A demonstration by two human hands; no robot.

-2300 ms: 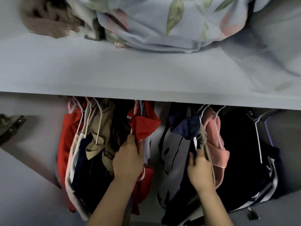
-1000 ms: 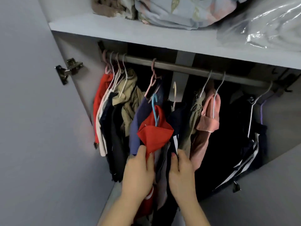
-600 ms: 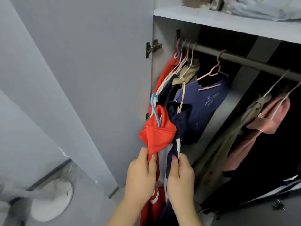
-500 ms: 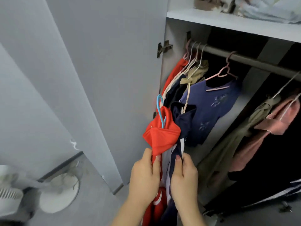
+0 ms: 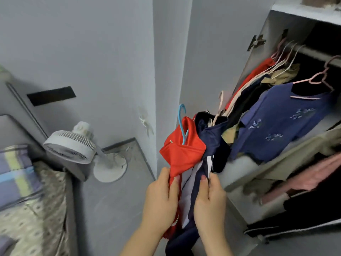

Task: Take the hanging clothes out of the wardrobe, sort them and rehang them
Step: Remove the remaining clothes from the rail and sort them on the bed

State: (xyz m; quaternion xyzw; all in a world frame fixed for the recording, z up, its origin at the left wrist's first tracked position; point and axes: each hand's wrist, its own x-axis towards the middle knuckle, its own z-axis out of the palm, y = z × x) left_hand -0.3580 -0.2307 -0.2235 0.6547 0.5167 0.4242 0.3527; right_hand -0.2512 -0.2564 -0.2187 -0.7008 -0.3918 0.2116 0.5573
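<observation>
My left hand (image 5: 160, 198) grips a red garment (image 5: 181, 150) hung on a blue hanger (image 5: 181, 122). My right hand (image 5: 209, 198) grips a navy and white garment (image 5: 206, 145) on a cream hanger (image 5: 219, 106). Both garments are off the rail and out in front of the open wardrobe. On the rail (image 5: 313, 51) at the right still hang a blue embroidered top (image 5: 280, 119) on a pink hanger (image 5: 321, 78), red, dark and khaki clothes (image 5: 258, 78), and lower down olive and pink pieces (image 5: 304, 174).
The open wardrobe door (image 5: 217, 52) stands just behind the held clothes. A white standing fan (image 5: 73, 146) is on the floor at the left, beside a bed (image 5: 31, 209) with a patterned cover and striped pillow. A shelf (image 5: 304, 15) runs above the rail.
Both hands have lifted the red and navy garments off the rail and carried them left, out of the wardrobe. My view has swung left toward the fan and bed.
</observation>
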